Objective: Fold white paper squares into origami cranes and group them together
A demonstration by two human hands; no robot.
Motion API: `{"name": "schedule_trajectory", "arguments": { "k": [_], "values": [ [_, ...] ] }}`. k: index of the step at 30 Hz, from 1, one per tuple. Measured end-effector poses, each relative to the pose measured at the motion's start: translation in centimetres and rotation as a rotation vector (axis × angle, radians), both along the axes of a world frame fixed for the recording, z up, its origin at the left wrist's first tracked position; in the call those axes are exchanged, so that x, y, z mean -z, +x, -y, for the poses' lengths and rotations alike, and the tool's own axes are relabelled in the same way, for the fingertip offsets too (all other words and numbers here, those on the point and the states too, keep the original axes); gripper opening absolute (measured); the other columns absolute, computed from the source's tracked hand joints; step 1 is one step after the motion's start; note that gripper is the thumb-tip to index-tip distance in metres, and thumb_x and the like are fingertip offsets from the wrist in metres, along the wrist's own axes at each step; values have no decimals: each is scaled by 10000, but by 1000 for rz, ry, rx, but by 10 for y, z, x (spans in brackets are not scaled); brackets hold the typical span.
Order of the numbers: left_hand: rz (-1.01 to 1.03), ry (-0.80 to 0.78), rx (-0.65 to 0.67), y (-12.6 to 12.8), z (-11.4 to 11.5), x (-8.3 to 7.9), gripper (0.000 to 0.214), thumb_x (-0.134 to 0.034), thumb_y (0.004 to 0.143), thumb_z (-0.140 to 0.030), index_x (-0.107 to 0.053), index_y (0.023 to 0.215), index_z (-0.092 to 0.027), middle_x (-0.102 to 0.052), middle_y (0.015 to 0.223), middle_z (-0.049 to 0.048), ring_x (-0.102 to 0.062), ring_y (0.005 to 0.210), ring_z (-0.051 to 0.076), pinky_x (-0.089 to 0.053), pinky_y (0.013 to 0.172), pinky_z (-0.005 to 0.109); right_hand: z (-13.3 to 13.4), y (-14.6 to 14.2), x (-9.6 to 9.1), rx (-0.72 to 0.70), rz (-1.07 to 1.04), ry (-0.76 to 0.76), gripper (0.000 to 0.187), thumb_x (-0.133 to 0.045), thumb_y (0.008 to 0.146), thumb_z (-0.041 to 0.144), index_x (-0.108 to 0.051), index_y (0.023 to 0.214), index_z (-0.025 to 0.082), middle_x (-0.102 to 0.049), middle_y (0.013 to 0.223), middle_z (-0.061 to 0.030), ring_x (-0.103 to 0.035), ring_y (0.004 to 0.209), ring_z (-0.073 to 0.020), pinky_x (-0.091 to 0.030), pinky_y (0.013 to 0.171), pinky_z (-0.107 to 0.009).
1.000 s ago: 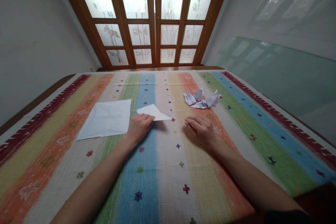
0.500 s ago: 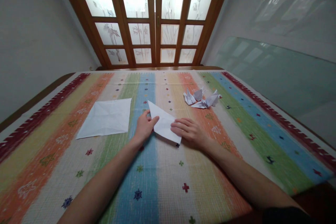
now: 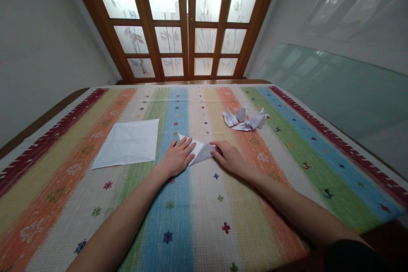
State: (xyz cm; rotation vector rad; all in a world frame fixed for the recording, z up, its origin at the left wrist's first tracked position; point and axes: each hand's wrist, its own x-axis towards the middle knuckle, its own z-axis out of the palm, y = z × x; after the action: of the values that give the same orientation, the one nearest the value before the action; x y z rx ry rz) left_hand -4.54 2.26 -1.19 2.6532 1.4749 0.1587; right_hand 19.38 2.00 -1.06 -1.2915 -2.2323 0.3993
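A folded white paper triangle (image 3: pixel 200 151) lies on the striped cloth (image 3: pixel 197 212) in front of me. My left hand (image 3: pixel 177 158) rests flat on its left part with fingers stretched out. My right hand (image 3: pixel 228 157) pinches the paper's right corner and lifts it over toward the left. A flat white paper sheet (image 3: pixel 127 142) lies to the left of my left hand. Finished folded white paper figures (image 3: pixel 244 120) sit beyond my right hand.
The cloth covers a wide surface that ends at wooden-framed frosted glass doors (image 3: pixel 188 21) at the back. A plain wall stands on the left. On the right, a sheet of glass (image 3: pixel 334 89) leans against the wall.
My left hand turned the triangle, then both hands came onto it. My left hand now lies flat on it and my right hand has lifted its right corner over.
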Motion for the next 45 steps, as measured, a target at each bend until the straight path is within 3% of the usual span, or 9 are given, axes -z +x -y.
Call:
{"name": "schedule_trajectory", "arguments": {
  "k": [11, 17, 24, 28, 31, 34, 39, 41, 45],
  "values": [
    [-61, 32, 29, 7, 6, -4, 472, -393, 970, -412, -417, 1427, -294, -383, 1526, 83, -321, 1404, 350, -266, 1094, 584, -9, 0, -1, 128, 141, -51, 319, -638, 853, 275, -622, 1152, 167, -658, 1054, -112, -598, 960, -238, -430, 855, -364],
    [-129, 62, 139, 10, 12, -17, 586, -464, 920, -495, -461, 1391, -147, -470, 1455, 140, -407, 1325, 372, -325, 1064, 530, -17, 26, 6, 176, 64, -82, 315, -627, 836, 245, -630, 1147, 194, -646, 1037, -90, -588, 950, -232, -406, 855, -379],
    [-310, 104, 96, 36, 30, -21, 379, -364, 912, -65, -546, 1235, 15, -548, 1305, 280, -580, 1134, 328, -492, 819, 391, -20, 29, 13, 194, -1, -23, 269, -615, 814, 247, -649, 1073, 182, -636, 993, -86, -576, 959, -241, -424, 856, -390],
    [-296, 88, 61, 38, 32, -25, 309, -365, 879, -3, -620, 1053, -21, -658, 1067, 228, -651, 914, 270, -497, 704, 338, -19, 29, 14, 182, -60, 26, 247, -580, 820, 258, -649, 1045, 181, -628, 999, -93, -574, 959, -245, -440, 864, -408],
    [-154, 37, 63, 28, 26, -29, 224, -431, 865, -18, -644, 897, -81, -688, 911, 146, -653, 836, 233, -497, 726, 327, -22, 30, 15, 202, -198, 31, 273, -550, 795, 229, -638, 1049, 179, -626, 996, -97, -578, 934, -236, -461, 857, -415],
    [241, 8, -36, 19, 20, -34, 188, -471, 868, -75, -652, 859, -122, -695, 839, 93, -648, 774, 188, -494, 720, 303, -24, 30, 13, 172, -378, -7, 398, -563, 718, 215, -606, 1114, 201, -617, 1071, -103, -580, 956, -229, -475, 878, -417],
    [950, -321, -213, 22, 14, -43, 251, -549, 836, -386, -636, 772, -159, -589, 602, -20, -547, 536, 123, -432, 534, 232, -8, 11, 4, -136, -727, -409, 584, -531, 730, 403, -477, 1284, 227, -606, 1229, -113, -617, 1022, -235, -515, 846, -389],
    [998, -406, -240, 27, 11, -41, 303, -547, 808, -444, -607, 712, -163, -537, 559, -38, -490, 505, 113, -385, 496, 222, 2, 0, 0, -110, -801, -555, 559, -473, 790, 508, -490, 1281, 242, -651, 1157, -103, -646, 960, -231, -526, 774, -358],
    [874, -266, -334, 35, 7, -29, 389, -475, 838, -484, -547, 621, -170, -505, 562, -29, -456, 554, 121, -313, 524, 229, 13, -18, -4, -95, -960, -641, 547, -683, 671, 557, -635, 1089, 207, -714, 972, -72, -663, 825, -231, -526, 702, -338]
  ]
}}
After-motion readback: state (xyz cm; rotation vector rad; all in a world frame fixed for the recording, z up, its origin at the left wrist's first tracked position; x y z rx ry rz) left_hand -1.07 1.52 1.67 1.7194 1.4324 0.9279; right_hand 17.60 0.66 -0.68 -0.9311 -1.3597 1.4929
